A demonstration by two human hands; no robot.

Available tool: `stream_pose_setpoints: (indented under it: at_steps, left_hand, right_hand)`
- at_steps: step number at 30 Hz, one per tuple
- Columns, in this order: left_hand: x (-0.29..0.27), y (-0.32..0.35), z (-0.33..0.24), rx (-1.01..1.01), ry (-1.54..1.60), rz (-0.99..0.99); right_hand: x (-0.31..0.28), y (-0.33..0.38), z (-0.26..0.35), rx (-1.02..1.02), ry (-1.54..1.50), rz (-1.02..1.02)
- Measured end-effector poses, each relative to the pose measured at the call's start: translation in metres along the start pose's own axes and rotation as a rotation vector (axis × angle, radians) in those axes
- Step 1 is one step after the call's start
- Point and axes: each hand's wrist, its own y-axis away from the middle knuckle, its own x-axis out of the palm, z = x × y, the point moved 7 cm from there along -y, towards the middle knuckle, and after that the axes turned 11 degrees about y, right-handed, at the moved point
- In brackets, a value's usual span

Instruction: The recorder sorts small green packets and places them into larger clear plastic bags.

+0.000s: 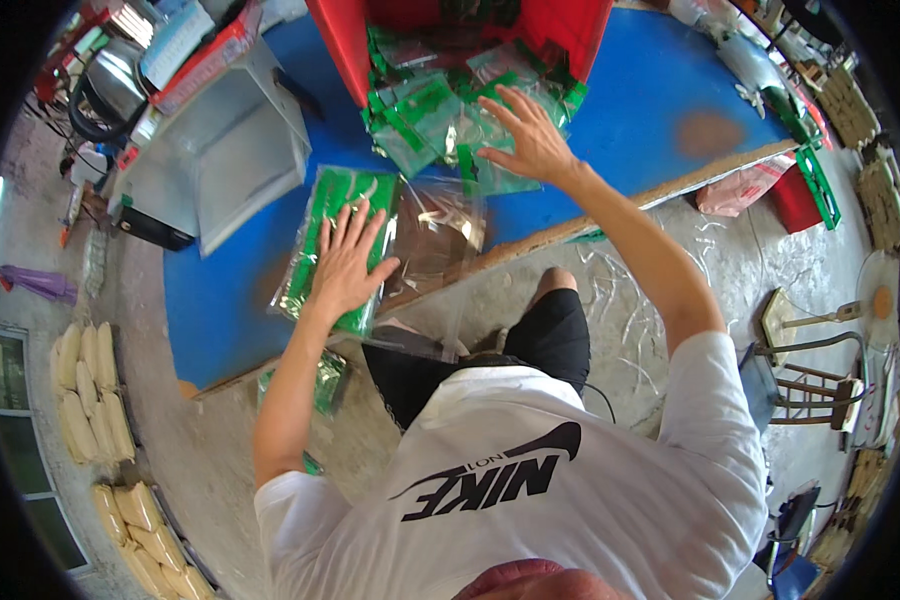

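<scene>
My left hand (348,262) lies flat with fingers spread on a stack of green and clear plastic packets (322,235) near the front edge of the blue table (230,300). A clear bag (440,232) lies just right of that stack. My right hand (530,135) reaches forward, fingers apart, over a loose heap of green packets (430,125) spilling from a red bin (570,30). It touches the heap's top but grips nothing.
A grey metal box-shaped machine (220,150) stands on the table's left part. Stacked yellowish sacks (90,400) lie on the floor at left. A pink bag (740,185) and a red container (795,200) sit under the table's right end. Chairs (810,370) stand at right.
</scene>
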Motion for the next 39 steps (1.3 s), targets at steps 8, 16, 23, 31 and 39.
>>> stream_pose_setpoints:
  at_steps: [8, 16, 23, 31, 39]
  left_hand:
    - [-0.035, 0.069, 0.047, -0.232, 0.079, 0.298]
    - [-0.087, 0.093, 0.056, -0.310, 0.127, -0.478]
    - [0.106, 0.127, -0.076, -0.890, 1.799, -0.233]
    - [0.120, 0.098, -0.091, -0.879, 2.016, -0.710]
    - [0.088, 0.117, -0.072, -0.895, 2.183, -0.609]
  right_hand:
    - [0.089, 0.026, -0.012, 0.291, 0.208, 0.348]
    - [0.056, 0.040, 0.032, 0.628, 0.006, 0.251]
    - [-0.013, 0.081, 0.120, -0.126, -0.034, 0.358]
    - [0.007, 0.049, 0.176, -0.160, -0.484, 0.540]
    - [0.016, 0.086, 0.179, -0.420, -0.408, 0.355]
